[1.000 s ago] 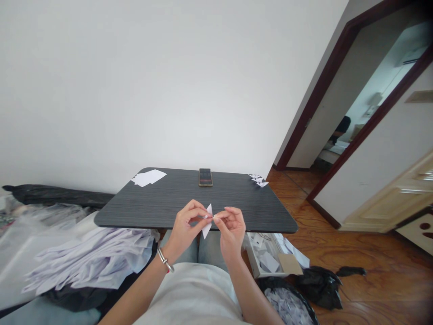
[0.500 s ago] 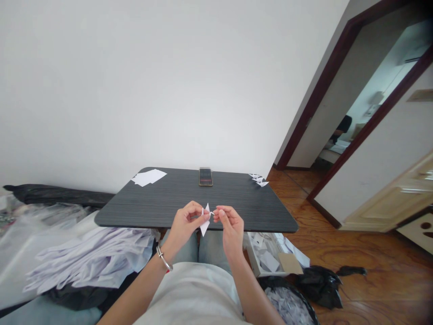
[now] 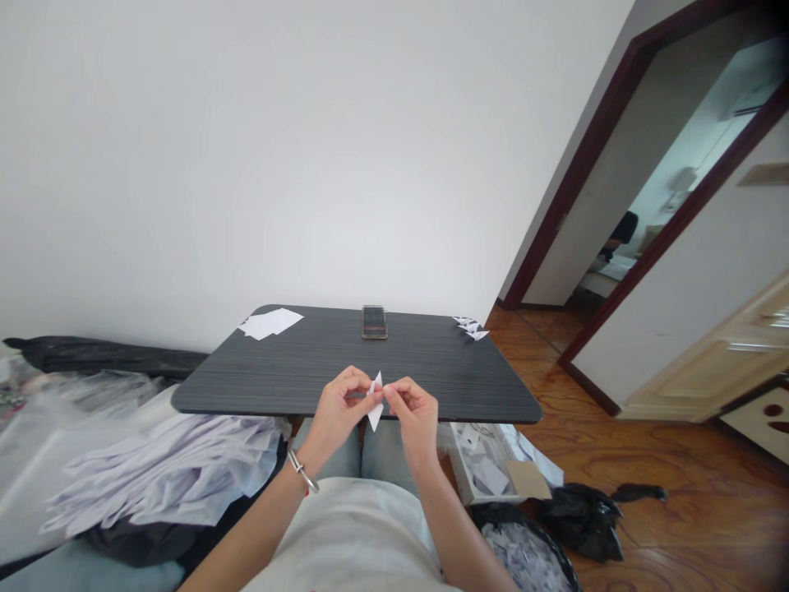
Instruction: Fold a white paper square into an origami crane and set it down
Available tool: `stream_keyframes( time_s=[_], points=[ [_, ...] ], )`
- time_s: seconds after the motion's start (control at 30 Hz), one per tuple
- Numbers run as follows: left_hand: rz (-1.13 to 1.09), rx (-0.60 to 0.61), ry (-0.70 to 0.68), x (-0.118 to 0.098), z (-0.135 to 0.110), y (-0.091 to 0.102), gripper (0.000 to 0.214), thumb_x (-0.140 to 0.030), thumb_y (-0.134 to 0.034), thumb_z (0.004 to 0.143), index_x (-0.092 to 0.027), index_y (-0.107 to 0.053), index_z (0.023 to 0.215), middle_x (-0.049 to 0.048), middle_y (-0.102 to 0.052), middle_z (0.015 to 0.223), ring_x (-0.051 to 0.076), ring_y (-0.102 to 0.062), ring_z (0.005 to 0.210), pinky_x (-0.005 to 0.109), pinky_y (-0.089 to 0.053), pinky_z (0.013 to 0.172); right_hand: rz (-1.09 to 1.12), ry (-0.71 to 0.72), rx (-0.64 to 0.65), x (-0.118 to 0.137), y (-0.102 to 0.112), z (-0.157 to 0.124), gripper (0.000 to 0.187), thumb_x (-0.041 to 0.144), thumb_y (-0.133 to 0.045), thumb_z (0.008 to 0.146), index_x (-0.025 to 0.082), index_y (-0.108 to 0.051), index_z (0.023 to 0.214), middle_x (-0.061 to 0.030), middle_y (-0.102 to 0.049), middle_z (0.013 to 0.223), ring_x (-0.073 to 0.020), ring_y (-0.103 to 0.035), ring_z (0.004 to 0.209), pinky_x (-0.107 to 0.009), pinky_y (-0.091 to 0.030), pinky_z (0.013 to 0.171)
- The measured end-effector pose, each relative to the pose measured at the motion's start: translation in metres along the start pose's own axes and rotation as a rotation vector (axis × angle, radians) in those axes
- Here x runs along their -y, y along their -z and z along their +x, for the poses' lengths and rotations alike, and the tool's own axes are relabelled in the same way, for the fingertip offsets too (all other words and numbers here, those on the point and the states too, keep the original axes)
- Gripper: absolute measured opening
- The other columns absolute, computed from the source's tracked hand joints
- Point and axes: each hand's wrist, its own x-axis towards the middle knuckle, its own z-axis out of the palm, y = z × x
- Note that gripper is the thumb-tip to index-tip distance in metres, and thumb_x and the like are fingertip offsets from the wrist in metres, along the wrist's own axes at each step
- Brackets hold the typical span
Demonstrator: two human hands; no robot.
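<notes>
Both hands pinch a small white folded paper piece [image 3: 376, 404] just above the near edge of the dark grey table [image 3: 277, 374]. My left hand [image 3: 338, 411], with a silver bracelet on its wrist, grips the paper's left side. My right hand [image 3: 414, 418] pinches its right side, fingertips pressed together against the left hand's. The paper is pointed at top and bottom.
On the table lie a stack of white sheets [image 3: 271, 322] at the far left, a phone [image 3: 374, 321] at the far middle and small folded paper pieces [image 3: 472, 327] at the far right. A paper heap [image 3: 166, 473] lies left; a box of paper [image 3: 486, 473] and black bags [image 3: 579, 518] lie right.
My right hand, apart from the left and pulling a thin paper tip half a second ago, has closed back in against the left hand. The paper has stayed in place.
</notes>
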Motion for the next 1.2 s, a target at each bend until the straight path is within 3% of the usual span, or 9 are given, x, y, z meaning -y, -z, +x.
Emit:
stream_keyframes(
  time_s=[0.3, 0.53, 0.93, 1.2],
  points=[
    [-0.091, 0.026, 0.095, 0.015, 0.004, 0.000, 0.017, -0.029, -0.064, 0.068, -0.013, -0.063, 0.068, 0.0009, -0.051, 0.072, 0.010, -0.051, 0.063, 0.020, -0.042, 0.055, 0.128, -0.147, -0.006, -0.010, -0.002, 0.004, 0.016, 0.026, -0.060, 0.068, 0.016, -0.056, 0.056, 0.0059, -0.043, 0.048, -0.0067, -0.030, 0.043, -0.021, -0.022, 0.044],
    [-0.109, 0.013, 0.110, 0.016, 0.007, 0.003, 0.017, -0.030, -0.065, 0.067, -0.013, -0.063, 0.066, -0.0003, -0.051, 0.069, 0.009, -0.049, 0.058, 0.020, -0.040, 0.054, 0.123, -0.160, 0.023, -0.017, 0.001, 0.006, 0.019, 0.032, -0.056, 0.074, 0.015, -0.062, 0.067, 0.0009, -0.054, 0.059, -0.0088, -0.041, 0.051, -0.020, -0.029, 0.045],
    [-0.072, 0.019, 0.083, 0.014, 0.006, 0.001, 0.021, -0.035, -0.063, 0.067, -0.014, -0.063, 0.064, -0.0002, -0.051, 0.067, 0.010, -0.050, 0.058, 0.021, -0.043, 0.054, 0.047, -0.090, 0.008, -0.015, -0.001, 0.005, 0.016, 0.029, -0.061, 0.070, 0.016, -0.057, 0.061, 0.0030, -0.050, 0.054, -0.0086, -0.039, 0.048, -0.020, -0.030, 0.044],
    [-0.009, -0.062, 0.067, 0.022, 0.006, 0.004, 0.019, -0.032, -0.062, 0.070, -0.013, -0.065, 0.070, 0.0018, -0.053, 0.072, 0.011, -0.051, 0.062, 0.021, -0.043, 0.056, 0.124, -0.169, 0.012, -0.022, 0.004, 0.006, 0.020, 0.035, -0.055, 0.075, 0.016, -0.058, 0.071, 0.0015, -0.054, 0.060, -0.0074, -0.044, 0.047, -0.018, -0.029, 0.041]
  ],
)
